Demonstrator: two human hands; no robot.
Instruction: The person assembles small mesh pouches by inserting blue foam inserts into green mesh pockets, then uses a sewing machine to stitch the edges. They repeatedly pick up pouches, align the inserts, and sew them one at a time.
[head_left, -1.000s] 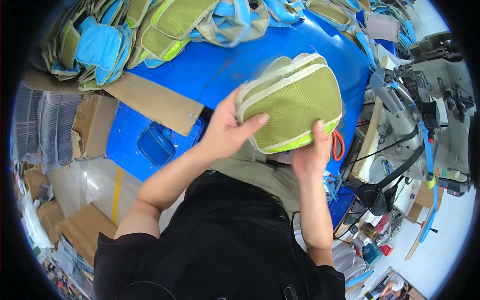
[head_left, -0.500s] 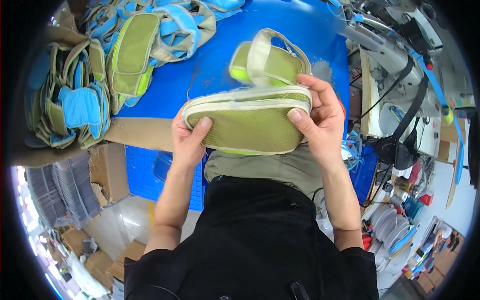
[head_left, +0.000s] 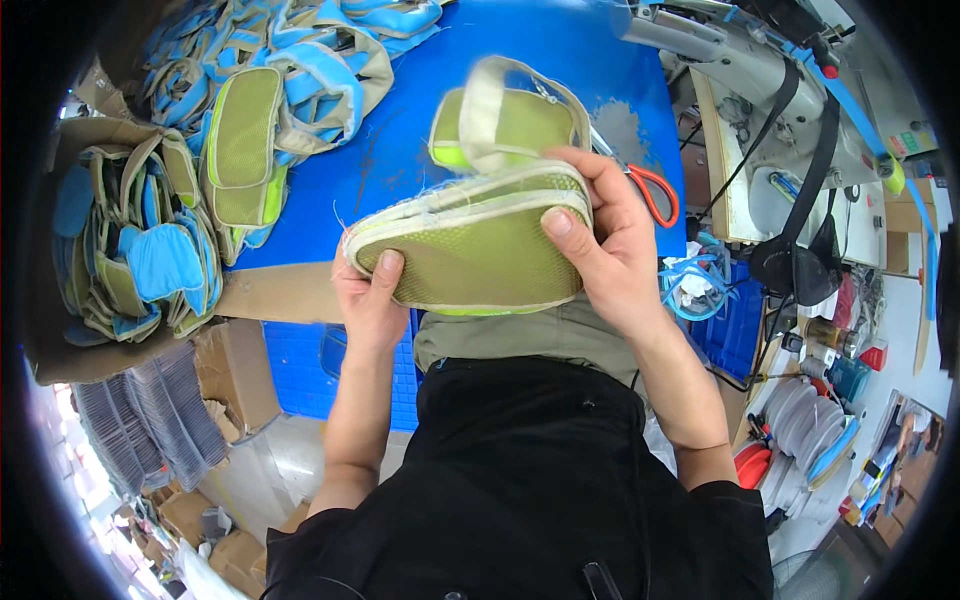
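Note:
An olive-green mesh pouch point(head_left: 478, 258) with cream piped edges and loose threads is held up in front of me, its right end tilted higher. My left hand point(head_left: 372, 300) pinches its left end, thumb on the front face. At the other end my right hand point(head_left: 605, 235) grips it, thumb in front and fingers behind the upper edge. Just beyond, a second green pouch point(head_left: 530, 122) with a cream strap loop lies on the blue table point(head_left: 420, 130). Red-handled scissors point(head_left: 655, 195) rest right of my right hand, their blades partly hidden.
At the left, a cardboard box point(head_left: 60, 340) holds several blue and green sewn pieces. More green pouches point(head_left: 245, 130) and blue strap pieces point(head_left: 320, 80) are heaped at the table's far left. A sewing machine point(head_left: 760, 90) stands at the right, above a blue bin point(head_left: 725, 325).
The held pouch has tilted, its right end rising and its left end dropping, with both hands still on it. The view has shifted, and the scissors now show more fully.

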